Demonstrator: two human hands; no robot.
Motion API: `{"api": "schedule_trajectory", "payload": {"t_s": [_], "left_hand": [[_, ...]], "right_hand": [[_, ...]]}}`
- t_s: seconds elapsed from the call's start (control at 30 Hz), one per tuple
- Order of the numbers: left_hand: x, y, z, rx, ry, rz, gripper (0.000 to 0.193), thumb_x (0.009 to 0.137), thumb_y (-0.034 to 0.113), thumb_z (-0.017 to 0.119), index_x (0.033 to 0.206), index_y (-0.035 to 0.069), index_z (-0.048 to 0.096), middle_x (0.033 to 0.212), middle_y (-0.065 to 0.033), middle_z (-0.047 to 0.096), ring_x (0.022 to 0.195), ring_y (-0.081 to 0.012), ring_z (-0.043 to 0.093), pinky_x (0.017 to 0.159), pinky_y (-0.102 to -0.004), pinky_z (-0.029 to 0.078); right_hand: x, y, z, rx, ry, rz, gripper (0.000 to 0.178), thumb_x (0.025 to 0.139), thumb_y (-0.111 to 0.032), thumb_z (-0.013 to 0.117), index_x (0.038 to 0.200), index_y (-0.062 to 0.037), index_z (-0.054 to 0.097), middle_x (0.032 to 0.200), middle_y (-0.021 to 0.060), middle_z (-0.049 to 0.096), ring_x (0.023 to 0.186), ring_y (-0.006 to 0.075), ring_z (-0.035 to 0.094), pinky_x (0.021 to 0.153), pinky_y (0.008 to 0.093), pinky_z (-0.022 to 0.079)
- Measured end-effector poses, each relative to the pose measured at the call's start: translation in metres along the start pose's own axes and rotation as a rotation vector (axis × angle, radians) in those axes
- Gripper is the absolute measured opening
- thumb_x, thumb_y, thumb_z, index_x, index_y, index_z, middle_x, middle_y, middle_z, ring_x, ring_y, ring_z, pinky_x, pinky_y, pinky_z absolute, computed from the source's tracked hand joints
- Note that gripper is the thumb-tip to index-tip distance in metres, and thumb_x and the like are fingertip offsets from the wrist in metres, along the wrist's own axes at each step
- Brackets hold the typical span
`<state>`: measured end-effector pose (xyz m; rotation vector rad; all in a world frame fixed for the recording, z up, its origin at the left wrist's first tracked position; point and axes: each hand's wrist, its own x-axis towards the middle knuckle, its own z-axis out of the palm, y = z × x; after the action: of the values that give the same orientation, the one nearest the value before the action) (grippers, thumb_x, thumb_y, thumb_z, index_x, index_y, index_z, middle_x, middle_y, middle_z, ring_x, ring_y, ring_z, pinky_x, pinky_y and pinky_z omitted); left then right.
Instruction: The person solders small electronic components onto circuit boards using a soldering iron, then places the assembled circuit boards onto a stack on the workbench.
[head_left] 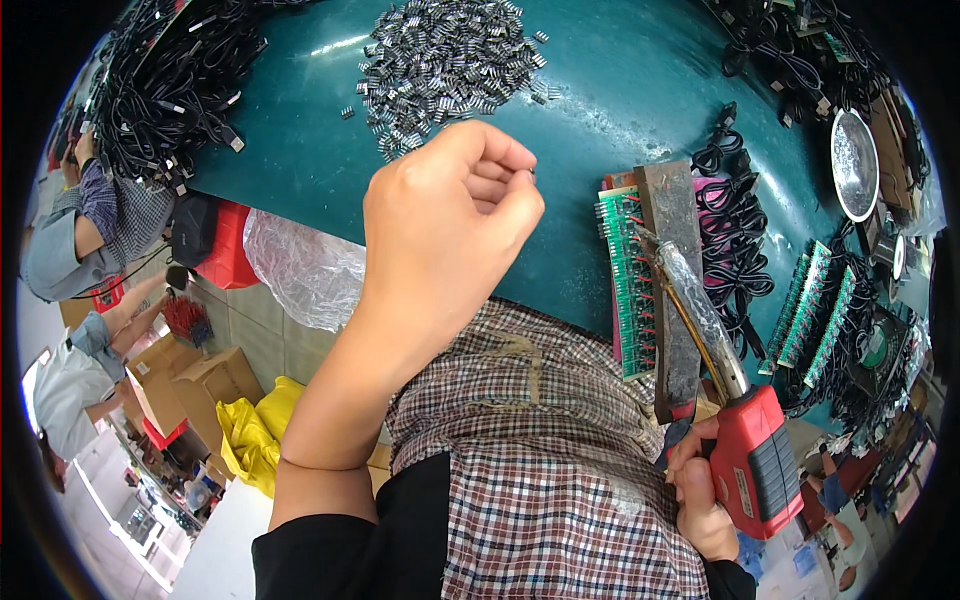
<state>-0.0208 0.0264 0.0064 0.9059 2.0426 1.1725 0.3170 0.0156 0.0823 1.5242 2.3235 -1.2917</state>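
My left hand is raised over the table in front of a pile of small black parts with metal pins. Its thumb and forefinger are pinched, and only a tiny dark speck shows between the tips. At the lower right, my right hand is closed around a red and black soldering gun. The gun's tip points up and left, at a green circuit board strip. Short red wire ends show along that strip, which lies against a dark, worn bar. A thin brass-coloured rod runs beside the barrel.
Bundled black cables lie right of the bar, with more green board strips beyond. A metal bowl stands at far right. Black USB cables heap at upper left. Clear plastic hangs at the table edge. Other people sit at left.
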Motion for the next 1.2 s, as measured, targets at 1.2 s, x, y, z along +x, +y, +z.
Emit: {"api": "schedule_trajectory", "payload": {"t_s": [1.2], "left_hand": [[-0.021, 0.007, 0.012, -0.367, -0.326, -0.268, 0.014, 0.090, -0.003, 0.070, 0.103, -0.003, 0.066, 0.093, -0.0068, 0.072, 0.084, -0.0092, 0.070, 0.076, -0.0233, 0.056]], "right_hand": [[-0.006, 0.016, 0.002, -0.595, -0.012, -0.362, 0.045, 0.100, -0.033, 0.064, 0.130, -0.0063, 0.044, 0.083, 0.0062, 0.052, 0.063, 0.0114, 0.045, 0.056, 0.0274, 0.041]]}}
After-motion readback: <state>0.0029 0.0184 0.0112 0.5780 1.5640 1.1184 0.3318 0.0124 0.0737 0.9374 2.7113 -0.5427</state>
